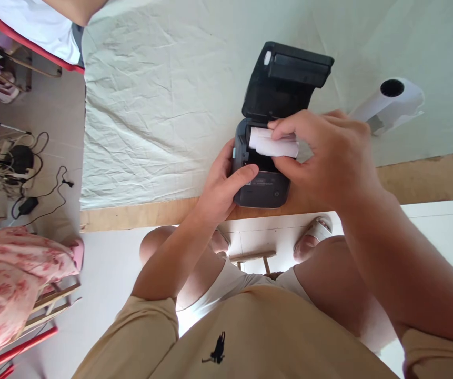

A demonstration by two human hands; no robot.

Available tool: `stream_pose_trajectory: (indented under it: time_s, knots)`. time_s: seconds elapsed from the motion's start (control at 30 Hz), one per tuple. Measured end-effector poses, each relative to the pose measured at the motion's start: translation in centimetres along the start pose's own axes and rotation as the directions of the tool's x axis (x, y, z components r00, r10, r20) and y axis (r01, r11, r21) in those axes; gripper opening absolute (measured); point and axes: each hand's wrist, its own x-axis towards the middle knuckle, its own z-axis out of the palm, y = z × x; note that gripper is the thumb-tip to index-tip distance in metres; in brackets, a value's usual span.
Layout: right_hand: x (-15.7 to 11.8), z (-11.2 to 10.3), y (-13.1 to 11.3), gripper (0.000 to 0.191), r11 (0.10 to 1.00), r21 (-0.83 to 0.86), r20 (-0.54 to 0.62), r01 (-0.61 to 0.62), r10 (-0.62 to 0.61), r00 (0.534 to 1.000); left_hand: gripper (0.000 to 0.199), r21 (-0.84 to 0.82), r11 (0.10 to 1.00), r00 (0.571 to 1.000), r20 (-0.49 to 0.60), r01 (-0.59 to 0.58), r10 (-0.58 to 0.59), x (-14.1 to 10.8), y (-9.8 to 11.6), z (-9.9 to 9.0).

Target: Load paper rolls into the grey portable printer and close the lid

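Observation:
A small black label printer (263,192) sits at the table's front edge with its lid (289,79) swung up and back. My left hand (226,181) grips the printer's left side, thumb over the front rim. Between the thumb and fingers of my right hand (324,152) is a white paper roll (263,141), lying sideways at the printer's open bay. The roll's right end sits by my fingertips, and how deep it rests in the bay I cannot tell. Behind my right hand a second white paper roll (403,102) with a black core lies partly unwound.
A pale green cloth (151,105) covers the table, its wooden edge (131,217) showing in front. Cables and a black adapter (28,206) lie on the floor at left, near a chair with a pink floral cloth (5,279). Another person's arm (78,8) reaches in at top left.

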Motion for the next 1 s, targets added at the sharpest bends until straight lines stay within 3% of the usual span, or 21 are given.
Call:
stream_pose_trajectory:
  time_s: [0.17,0.3,0.37,0.43,0.5,0.57,0.63,0.77,0.87,1.0]
  knots:
    - [-0.4,0.0,0.1,0.019,0.988,0.037,-0.135,0.147,-0.141,0.981,0.052,-0.038,0.999,1.0,0.01,0.024,-0.024,-0.3,0.2,0.2]
    - [-1.3,0.4,-0.9,0.013,0.964,0.151,-0.095,0.219,-0.206,0.974,0.05,-0.039,0.999,1.0,0.02,-0.003,0.004,-0.2,0.2,0.1]
    - [-1.4,0.6,-1.0,0.018,0.937,0.245,-0.134,0.249,-0.222,0.966,0.05,-0.002,1.0,1.0,0.004,0.003,-0.003,0.0,0.2,0.0]
    - [-1.1,0.5,-0.8,0.018,0.932,0.292,-0.276,0.215,-0.133,0.952,0.057,0.024,0.999,1.0,-0.012,0.026,-0.025,0.1,0.2,-0.1]
    - [-0.7,-0.1,-0.3,0.006,0.946,0.315,-0.318,0.071,0.035,0.948,0.063,0.037,0.999,0.999,-0.007,0.034,-0.034,0.2,0.2,-0.3]
    - [-0.4,-0.7,0.3,0.034,0.934,0.351,-0.196,-0.068,0.144,0.97,0.067,0.069,0.997,1.0,0.013,0.019,-0.02,0.2,0.2,-0.4]
    - [-0.5,-1.1,0.6,0.047,0.909,0.4,-0.08,-0.118,0.163,0.983,0.07,0.099,0.995,1.0,0.01,-0.014,0.013,0.1,0.2,-0.5]
    - [-1.4,-0.6,1.1,0.034,0.891,0.436,-0.095,-0.128,0.187,0.978,0.083,0.084,0.996,1.0,0.002,-0.03,0.029,-0.2,0.0,-0.9]
    - [-2.1,0.7,1.5,0.04,0.873,0.469,-0.011,-0.136,0.159,0.987,0.09,0.059,0.997,0.998,0.042,-0.044,0.041,-0.1,-0.2,-1.1]
    - [-2.6,2.2,2.0,0.055,0.817,0.532,0.154,-0.223,0.166,0.974,0.068,0.01,1.0,0.997,0.071,-0.026,0.026,0.0,-0.1,-0.6]
